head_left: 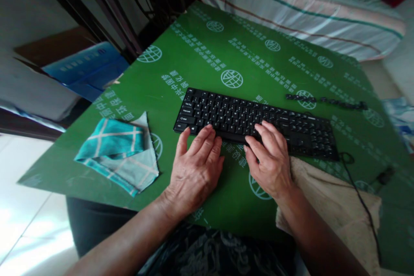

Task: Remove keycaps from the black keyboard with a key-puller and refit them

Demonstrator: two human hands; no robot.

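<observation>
A black computer keyboard (226, 114) lies slightly askew on a green table (190, 64) printed with white characters and globe marks. At its near left edge rests my left hand (196, 166), palm down, thumb apart and fingertips on the bottom row of keys. My right hand (270, 159) lies at the near edge right of the middle, its fingers spread and reaching onto the keys. Neither hand grips anything. From the keyboard's right end a thin black cable (360, 196) runs down over a beige towel (333, 194), which lies partly under my right forearm.
A folded teal checked cloth (119, 142) lies left of the keyboard. Small black pieces, perhaps keycaps (343, 103), form a line behind its right end. Beyond the table are a bed with a striped cover (291, 8) and a blue box (87, 69) at the left.
</observation>
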